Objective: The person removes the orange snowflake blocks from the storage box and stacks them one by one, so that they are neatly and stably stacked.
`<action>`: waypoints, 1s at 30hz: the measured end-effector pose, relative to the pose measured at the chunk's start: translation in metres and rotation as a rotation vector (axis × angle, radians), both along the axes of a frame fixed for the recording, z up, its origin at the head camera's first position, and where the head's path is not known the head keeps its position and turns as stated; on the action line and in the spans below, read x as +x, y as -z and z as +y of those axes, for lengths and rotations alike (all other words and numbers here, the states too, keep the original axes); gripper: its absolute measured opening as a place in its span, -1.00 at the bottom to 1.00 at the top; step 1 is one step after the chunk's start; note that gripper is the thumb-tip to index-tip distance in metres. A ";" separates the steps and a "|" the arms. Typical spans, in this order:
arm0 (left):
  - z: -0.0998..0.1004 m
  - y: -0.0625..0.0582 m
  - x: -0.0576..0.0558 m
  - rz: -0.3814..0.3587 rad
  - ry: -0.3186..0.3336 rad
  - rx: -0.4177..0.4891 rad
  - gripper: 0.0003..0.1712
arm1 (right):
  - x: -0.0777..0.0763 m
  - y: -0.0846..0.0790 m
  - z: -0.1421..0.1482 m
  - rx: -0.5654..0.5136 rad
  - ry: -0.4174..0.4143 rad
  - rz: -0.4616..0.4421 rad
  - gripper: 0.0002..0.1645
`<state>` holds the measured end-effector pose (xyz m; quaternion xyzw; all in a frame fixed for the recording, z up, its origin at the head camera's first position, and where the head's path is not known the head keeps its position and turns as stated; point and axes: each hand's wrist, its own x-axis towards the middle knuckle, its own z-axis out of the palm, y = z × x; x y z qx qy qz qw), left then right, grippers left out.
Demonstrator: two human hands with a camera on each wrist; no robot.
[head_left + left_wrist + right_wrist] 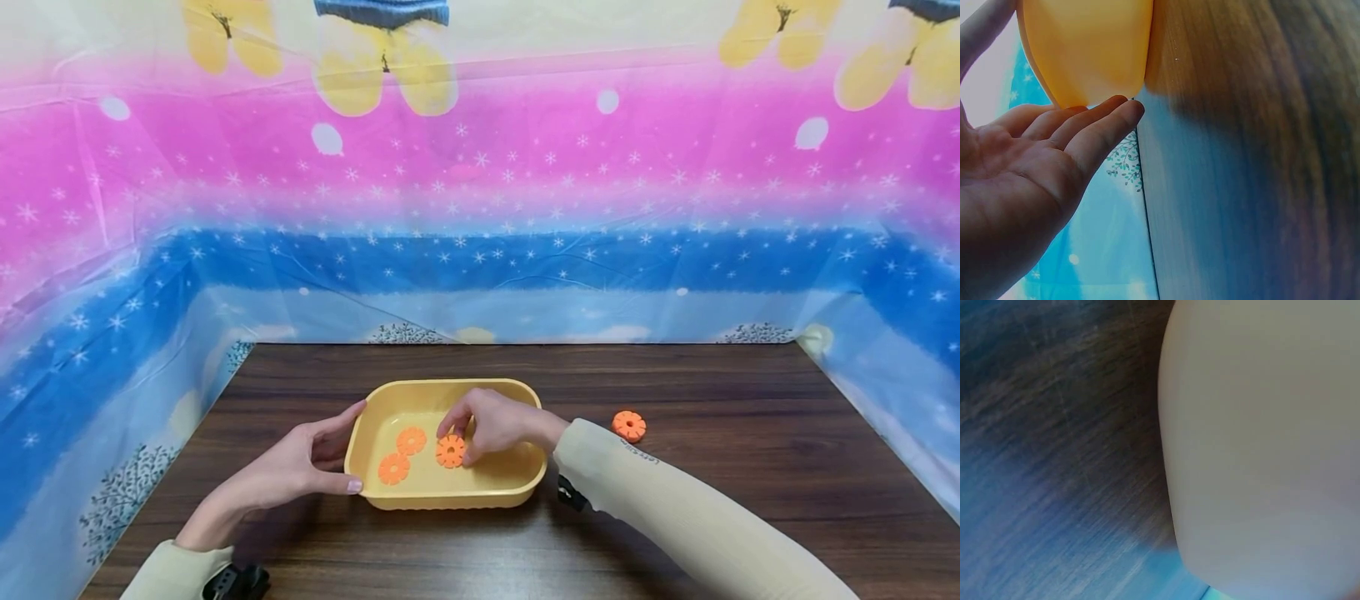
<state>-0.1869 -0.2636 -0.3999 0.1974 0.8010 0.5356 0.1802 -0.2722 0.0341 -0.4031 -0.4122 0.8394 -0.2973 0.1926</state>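
A yellow tub [450, 502] with rounded corners sits on the table. My right hand [497, 427] reaches in over its right side and pinches an orange notched disc [451, 451] between fingers and thumb. Two similar pieces, an upper disc [411, 441] and a lower disc [393, 468], lie flat on the tub floor to the left. My left hand [300, 462] is spread at the tub's left end, fingers by the far corner and thumb by the near one. In the left wrist view its nearly straight fingers [1094, 128] touch the tub wall [1088, 50].
Another orange notched piece [628, 426], thicker than a single disc, lies on the dark wooden table [712, 383] right of the tub, beyond the right sleeve [675, 500]. A printed cloth [525, 258] encloses the table's back and sides. A pale curved surface [1260, 437] fills much of the right wrist view.
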 end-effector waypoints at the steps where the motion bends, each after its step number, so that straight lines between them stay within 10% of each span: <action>1: 0.000 0.000 0.000 0.000 -0.001 -0.001 0.10 | 0.000 0.000 0.000 -0.002 -0.001 0.001 -0.49; 30: 0.002 -0.002 0.002 -0.016 -0.015 0.012 0.11 | 0.012 -0.029 0.036 -0.248 0.107 -0.097 -0.52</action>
